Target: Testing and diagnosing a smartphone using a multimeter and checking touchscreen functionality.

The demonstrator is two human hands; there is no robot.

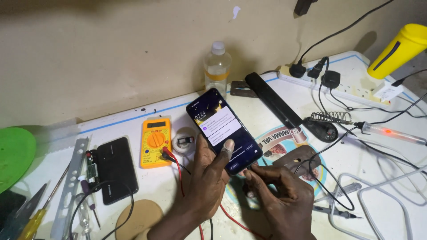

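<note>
My left hand (207, 178) holds a dark smartphone (220, 126) tilted above the table, with its screen lit and a white pop-up showing. The thumb rests on the lower part of the screen. My right hand (278, 195) is at the phone's bottom edge, its fingers pinched on a black cable (311, 171) where it meets the phone. The plug itself is hidden by the fingers.
A yellow multimeter (155, 142) with red and black leads lies left of the phone, next to an opened black phone (115, 169). A plastic bottle (217, 66), power strip (351, 89), soldering iron (387, 132) with stand, yellow cylinder (400, 49), green plate (15, 153) and screwdrivers (33, 222) surround them.
</note>
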